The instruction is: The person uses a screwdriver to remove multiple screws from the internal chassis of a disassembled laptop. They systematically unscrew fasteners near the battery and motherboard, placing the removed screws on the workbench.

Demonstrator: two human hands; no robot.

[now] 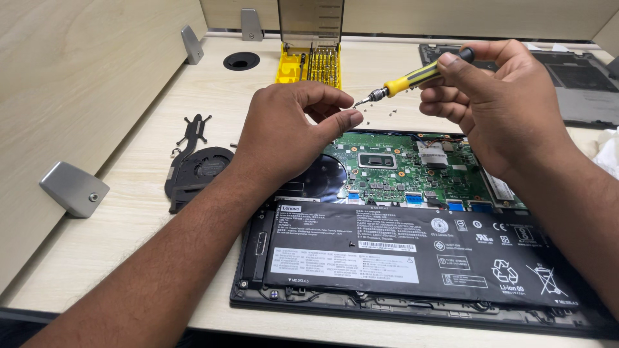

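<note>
Hands at screwdriver point(412, 78) tip, opened laptop point(412, 258) below, fan point(196, 169) aside

The open laptop point(412, 258) lies on the worktop point(129, 212); the fan point(196, 171) sits left of it, the bit case point(309, 64) behind, loose screws point(380, 115) between.
</note>
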